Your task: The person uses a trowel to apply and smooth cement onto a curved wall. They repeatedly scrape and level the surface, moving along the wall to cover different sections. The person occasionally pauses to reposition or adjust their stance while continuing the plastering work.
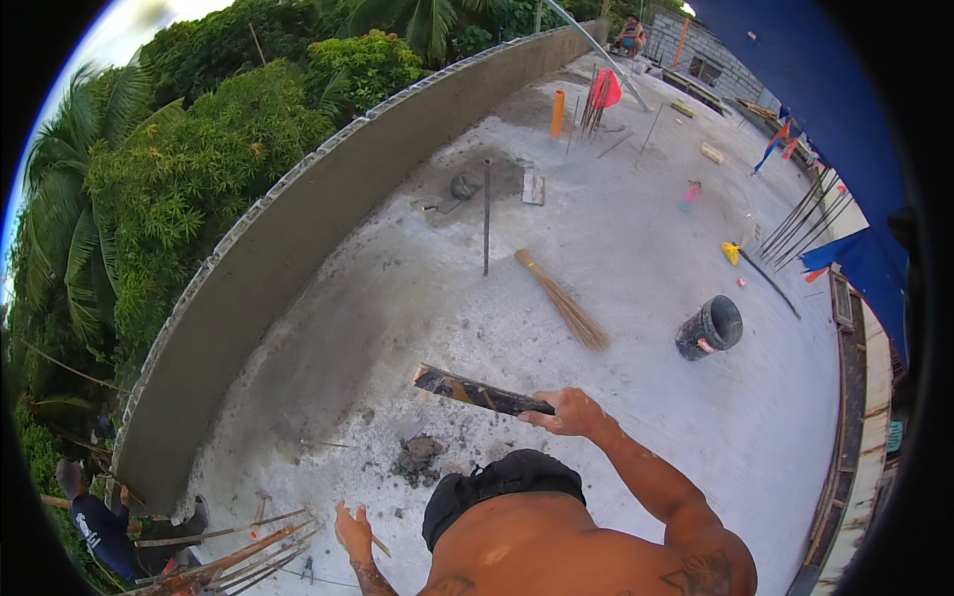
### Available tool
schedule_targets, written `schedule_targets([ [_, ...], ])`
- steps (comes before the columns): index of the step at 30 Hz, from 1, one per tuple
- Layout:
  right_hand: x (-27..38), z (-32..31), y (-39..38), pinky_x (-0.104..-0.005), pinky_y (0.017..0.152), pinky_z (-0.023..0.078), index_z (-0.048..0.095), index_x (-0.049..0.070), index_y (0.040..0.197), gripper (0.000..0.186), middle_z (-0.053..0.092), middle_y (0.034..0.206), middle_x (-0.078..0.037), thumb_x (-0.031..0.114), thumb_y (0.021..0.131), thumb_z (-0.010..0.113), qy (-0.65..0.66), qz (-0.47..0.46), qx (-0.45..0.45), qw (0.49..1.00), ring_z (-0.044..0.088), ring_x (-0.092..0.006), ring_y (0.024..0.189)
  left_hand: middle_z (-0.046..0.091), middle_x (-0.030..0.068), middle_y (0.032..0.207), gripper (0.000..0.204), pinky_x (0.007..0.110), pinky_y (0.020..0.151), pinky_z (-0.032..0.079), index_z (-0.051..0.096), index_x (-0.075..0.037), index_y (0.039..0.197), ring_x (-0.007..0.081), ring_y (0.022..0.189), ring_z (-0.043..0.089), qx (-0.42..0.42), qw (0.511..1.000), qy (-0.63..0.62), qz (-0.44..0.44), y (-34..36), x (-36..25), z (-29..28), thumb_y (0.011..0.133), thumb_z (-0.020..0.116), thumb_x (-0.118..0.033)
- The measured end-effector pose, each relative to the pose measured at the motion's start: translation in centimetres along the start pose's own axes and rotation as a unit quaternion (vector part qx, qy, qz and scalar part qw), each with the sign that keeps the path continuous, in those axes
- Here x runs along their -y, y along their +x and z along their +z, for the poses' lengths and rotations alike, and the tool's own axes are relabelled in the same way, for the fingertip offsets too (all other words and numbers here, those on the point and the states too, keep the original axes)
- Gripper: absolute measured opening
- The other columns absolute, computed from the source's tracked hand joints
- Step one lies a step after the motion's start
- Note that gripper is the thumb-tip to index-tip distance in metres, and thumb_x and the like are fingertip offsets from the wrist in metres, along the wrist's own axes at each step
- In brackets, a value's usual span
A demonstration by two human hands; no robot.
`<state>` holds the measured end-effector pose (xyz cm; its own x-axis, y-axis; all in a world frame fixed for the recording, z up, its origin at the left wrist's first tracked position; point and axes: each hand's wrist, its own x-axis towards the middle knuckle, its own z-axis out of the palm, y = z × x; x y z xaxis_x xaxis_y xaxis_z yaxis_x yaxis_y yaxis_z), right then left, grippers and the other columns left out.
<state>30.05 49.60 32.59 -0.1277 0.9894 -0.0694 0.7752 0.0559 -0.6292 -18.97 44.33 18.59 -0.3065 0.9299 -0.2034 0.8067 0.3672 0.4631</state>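
Note:
My right hand [563, 409] grips one end of a short, dark, mortar-smudged board [465, 391], held out flat above the concrete floor. At the bottom centre, my left hand [352, 531] is open, fingers loosely curled and apart, near a thin wooden stick [380, 546]. Below the board, a heap of wet grey mortar [417, 457] lies on the floor, with small splatters around it. Several long rods [263, 551] stick out at the lower left, beside my left hand.
A low plastered wall [248, 248] curves along the left, with a co-worker [104, 531] at its near end and another person [629, 38] far back. A stick broom [561, 298], dark bucket [709, 328], upright pipe [487, 219], orange pipe [558, 114] and rebar bundles [800, 219] occupy the roof.

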Motion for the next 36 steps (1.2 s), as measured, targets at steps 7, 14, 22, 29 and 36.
schedule_targets([
  [7,3.6,3.6,2.3,-0.0449,0.059,0.052,0.075,0.007,0.099,0.049,0.065,0.064,-0.019,0.055,0.091,0.069,0.083,-0.096,0.060,0.990,0.065,-0.0395,0.060,0.072,0.0118,0.111,0.037,0.038,0.091,0.056,0.064,-0.001,0.122,0.0249,0.105,0.069,0.110,0.712,-0.681,0.131,2.7,-18.5,-5.5,0.106,0.056,-0.033],
  [14,4.9,3.6,3.8,-0.0463,0.061,0.051,0.072,0.010,0.096,0.044,0.065,0.066,-0.018,0.054,0.093,0.067,0.083,-0.117,0.050,0.988,0.064,-0.0407,0.063,0.071,0.0079,0.107,0.036,0.037,0.081,0.059,0.063,-0.004,0.118,0.0207,0.097,0.069,0.075,0.670,-0.725,0.140,2.1,-23.5,-7.5,0.107,0.052,-0.036],
  [22,4.6,3.1,2.2,-0.0496,0.065,0.053,0.072,0.013,0.096,0.047,0.067,0.069,-0.019,0.059,0.092,0.064,0.026,-0.077,0.069,0.994,0.067,-0.0430,0.070,0.072,0.0084,0.106,0.030,0.039,0.087,0.057,0.066,-0.007,0.112,0.0211,0.098,0.068,0.167,0.607,-0.776,0.041,2.9,-21.6,-6.0,0.104,0.056,-0.034],
  [29,3.7,4.1,2.4,-0.0449,0.061,0.054,0.073,0.013,0.090,0.043,0.068,0.071,-0.012,0.055,0.092,0.066,-0.034,-0.124,0.035,0.991,0.067,-0.0360,0.068,0.074,0.0129,0.105,0.028,0.049,0.095,0.053,0.068,-0.007,0.105,0.0272,0.105,0.068,0.224,0.544,-0.807,-0.048,3.4,-19.2,-4.6,0.103,0.056,-0.033],
  [36,2.5,5.7,3.8,-0.0428,0.065,0.056,0.073,0.013,0.099,0.036,0.071,0.087,-0.011,0.048,0.091,0.070,-0.038,-0.161,0.045,0.985,0.069,-0.0335,0.077,0.072,0.0134,0.109,0.028,0.051,0.100,0.051,0.066,-0.005,0.104,0.0302,0.111,0.066,0.246,0.550,-0.795,-0.073,4.6,-15.5,-3.2,0.103,0.059,-0.032],
])
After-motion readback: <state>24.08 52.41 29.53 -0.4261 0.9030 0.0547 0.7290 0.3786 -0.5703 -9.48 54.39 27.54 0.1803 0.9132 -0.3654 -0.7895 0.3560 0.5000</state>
